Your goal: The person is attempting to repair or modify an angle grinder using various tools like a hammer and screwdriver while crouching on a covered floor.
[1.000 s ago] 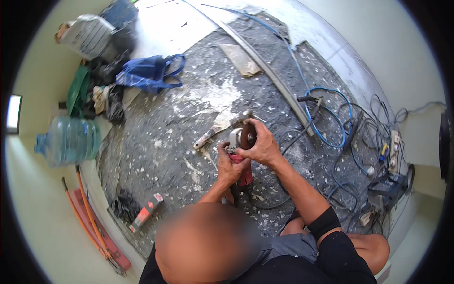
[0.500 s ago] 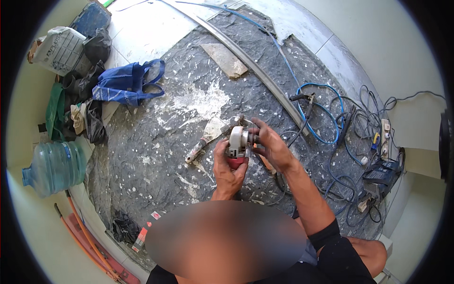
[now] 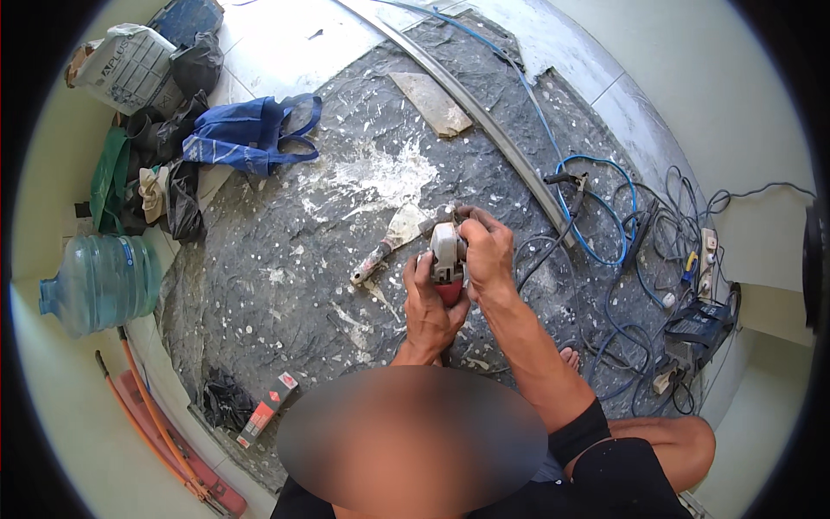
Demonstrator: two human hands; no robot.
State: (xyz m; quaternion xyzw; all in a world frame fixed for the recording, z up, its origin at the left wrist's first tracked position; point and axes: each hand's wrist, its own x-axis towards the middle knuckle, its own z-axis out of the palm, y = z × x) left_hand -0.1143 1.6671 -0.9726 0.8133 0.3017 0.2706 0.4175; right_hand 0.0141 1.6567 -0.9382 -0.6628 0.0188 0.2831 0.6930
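In front of me I hold an angle grinder [image 3: 446,245] with a grey head and a red body, its head pointing away from me. My left hand [image 3: 430,318] is wrapped round the red body from the left and below. At the head, my right hand [image 3: 489,258] presses its thumb and curled fingers against the right and far side; what lies under those fingertips is hidden. Just beyond and to the left, a putty knife [image 3: 373,263] smeared with white lies on the dark sheet [image 3: 285,259].
Right: tangled cables [image 3: 618,333], a power strip [image 3: 707,259] and a welding electrode holder [image 3: 569,180]. Beyond lie a long metal bar [image 3: 471,108] and a tile piece [image 3: 434,105]. Left: a blue bag [image 3: 238,138], a water jug [image 3: 104,281], a bolt cutter [image 3: 156,419] and a red-grey box [image 3: 266,411].
My right hand has closed in on the grinder's head, its fingers now curled over the far side. The view has shifted slightly, showing more of the small box at lower left.
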